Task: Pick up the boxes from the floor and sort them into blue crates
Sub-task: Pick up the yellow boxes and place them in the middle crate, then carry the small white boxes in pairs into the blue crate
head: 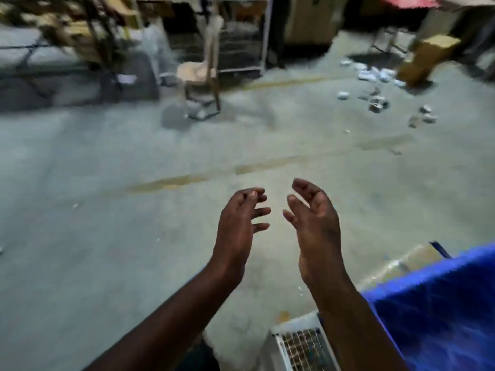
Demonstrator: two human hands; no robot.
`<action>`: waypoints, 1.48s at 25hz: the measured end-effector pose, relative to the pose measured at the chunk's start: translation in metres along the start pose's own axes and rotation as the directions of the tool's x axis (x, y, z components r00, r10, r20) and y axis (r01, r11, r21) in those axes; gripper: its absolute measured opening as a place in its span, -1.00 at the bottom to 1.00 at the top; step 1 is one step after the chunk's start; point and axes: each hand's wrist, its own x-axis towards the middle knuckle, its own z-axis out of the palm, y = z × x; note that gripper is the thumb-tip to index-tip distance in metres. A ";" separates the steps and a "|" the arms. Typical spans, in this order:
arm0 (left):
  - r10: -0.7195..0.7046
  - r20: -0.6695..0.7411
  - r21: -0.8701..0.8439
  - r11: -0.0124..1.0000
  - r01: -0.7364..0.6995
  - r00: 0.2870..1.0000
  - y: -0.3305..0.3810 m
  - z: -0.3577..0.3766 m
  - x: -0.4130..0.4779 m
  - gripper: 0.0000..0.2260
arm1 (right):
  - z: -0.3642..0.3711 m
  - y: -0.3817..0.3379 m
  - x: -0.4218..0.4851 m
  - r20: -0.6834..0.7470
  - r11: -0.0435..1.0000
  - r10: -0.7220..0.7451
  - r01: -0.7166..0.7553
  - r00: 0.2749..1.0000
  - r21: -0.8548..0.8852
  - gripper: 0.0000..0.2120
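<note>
Both my hands are raised in front of me over the grey concrete floor, palms facing each other. My left hand [241,223] has its fingers spread and curled, with nothing in it. My right hand [313,220] is likewise open and empty, a small gap from the left. Several small white boxes [375,74] lie scattered on the floor far off at the upper right, well beyond my reach. A blue crate [442,303] fills the lower right corner beside my right forearm. The picture is blurred.
A wooden chair [201,73] stands on the floor at the upper middle. A brown cardboard box [426,57] lies tipped near the white boxes. Shelving and clutter line the back wall. A white grated object [297,344] sits at the bottom edge.
</note>
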 end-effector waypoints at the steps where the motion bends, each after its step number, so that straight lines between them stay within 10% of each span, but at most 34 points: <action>1: -0.007 -0.069 -0.002 1.000 0.007 0.998 0.000 -0.030 0.006 -0.76 | 0.029 0.014 0.001 0.073 0.999 0.035 -0.033 0.997 -0.028 -0.72; 8: -0.128 -0.534 -0.048 0.991 0.121 0.836 -0.013 -0.316 0.041 -0.83 | 0.311 0.127 -0.035 0.576 0.922 0.341 -0.145 0.743 -0.358 -0.75; 15: -0.283 -0.794 -0.286 0.955 0.081 0.537 -0.009 -0.551 0.047 -0.83 | 0.531 0.190 -0.094 0.723 0.838 0.506 -0.072 0.470 -0.540 -0.72; 27: -0.367 -0.904 -0.374 0.927 0.007 0.220 0.017 -0.834 0.063 -0.83 | 0.880 0.282 -0.203 0.802 0.782 0.595 0.196 0.047 -0.591 -0.75; 37: -0.522 -0.851 -0.524 0.852 -0.028 0.055 -0.008 -1.092 0.054 -0.87 | 1.145 0.386 -0.317 0.785 0.729 0.619 0.346 0.037 -0.591 -0.73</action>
